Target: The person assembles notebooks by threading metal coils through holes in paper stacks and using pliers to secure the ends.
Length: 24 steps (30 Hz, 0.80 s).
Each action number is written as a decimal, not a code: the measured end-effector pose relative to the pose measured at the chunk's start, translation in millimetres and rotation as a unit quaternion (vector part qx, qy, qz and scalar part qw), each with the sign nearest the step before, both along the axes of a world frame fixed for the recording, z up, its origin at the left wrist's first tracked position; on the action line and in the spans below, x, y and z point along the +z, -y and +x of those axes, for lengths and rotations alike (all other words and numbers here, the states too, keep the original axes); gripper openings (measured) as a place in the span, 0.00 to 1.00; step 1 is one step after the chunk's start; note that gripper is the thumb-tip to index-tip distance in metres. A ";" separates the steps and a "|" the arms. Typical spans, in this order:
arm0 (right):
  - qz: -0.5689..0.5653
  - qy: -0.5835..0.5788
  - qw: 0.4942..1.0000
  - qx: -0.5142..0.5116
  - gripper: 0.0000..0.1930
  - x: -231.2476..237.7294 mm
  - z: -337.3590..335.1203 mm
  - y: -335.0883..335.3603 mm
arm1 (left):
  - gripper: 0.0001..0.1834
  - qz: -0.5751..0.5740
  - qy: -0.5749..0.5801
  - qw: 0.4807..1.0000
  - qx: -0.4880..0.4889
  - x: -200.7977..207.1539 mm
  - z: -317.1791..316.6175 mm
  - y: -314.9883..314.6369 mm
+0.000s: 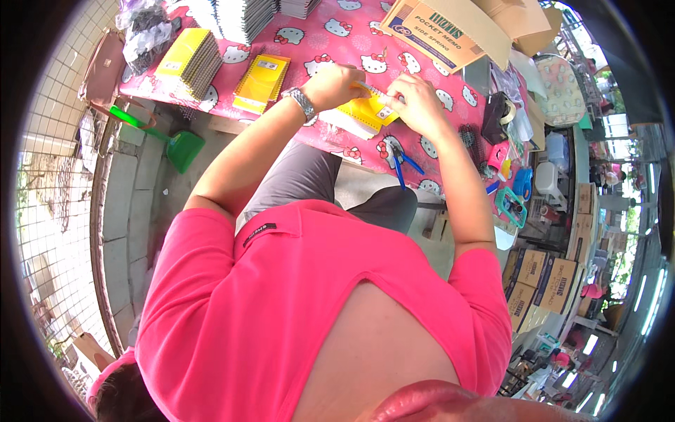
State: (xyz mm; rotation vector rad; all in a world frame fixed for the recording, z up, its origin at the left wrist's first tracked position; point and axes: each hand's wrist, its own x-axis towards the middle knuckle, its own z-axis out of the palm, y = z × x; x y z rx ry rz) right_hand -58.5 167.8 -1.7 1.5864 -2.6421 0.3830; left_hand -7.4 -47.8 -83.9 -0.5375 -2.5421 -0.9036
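Note:
A yellow-covered spiral notebook (367, 112) lies in front of me at the table's near side, white pages showing along its lower left edge. My left hand (337, 86), with a metal watch on the wrist, is closed at the upper left end of its spiral edge. At the right end of that edge, the fingers of my right hand (418, 100) are pinched together on the notebook. Blue-handled pliers (406, 166) rest on the tablecloth below my right hand. To the left of my left hand lies a small pile of yellow notebooks (261, 81).
A taller stack of yellow notebooks (188, 62) stands farther left, with grey spiral-bound stacks (243, 20) behind. An open cardboard box (444, 34) sits at the back right. A black tape dispenser (496, 118) and a teal basket (511, 207) line the right edge. A green dustpan (185, 150) is below left.

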 end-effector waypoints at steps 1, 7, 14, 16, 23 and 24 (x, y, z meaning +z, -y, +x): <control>-0.021 -0.003 0.999 -0.024 0.09 -1.2 6.8 0.3 | 0.15 0.014 0.001 1.000 0.006 1.8 2.5 -1.5; -0.057 0.170 0.978 -0.102 0.11 -14.7 11.2 16.2 | 0.14 0.020 -0.013 1.000 0.018 5.9 12.7 2.7; -0.150 -0.029 0.988 -0.036 0.11 -27.8 15.8 21.1 | 0.14 0.024 -0.013 0.999 0.021 2.5 9.8 0.7; -0.115 0.031 0.992 -0.042 0.12 -21.8 14.7 19.7 | 0.14 0.028 -0.040 0.999 0.013 -6.2 6.7 3.2; 0.087 0.138 0.979 -0.123 0.16 8.9 25.0 31.0 | 0.12 0.076 -0.007 0.996 0.053 1.8 17.2 -6.9; 0.191 0.114 0.966 -0.128 0.17 5.7 21.5 36.6 | 0.12 0.087 0.014 0.994 0.062 5.1 19.0 -11.9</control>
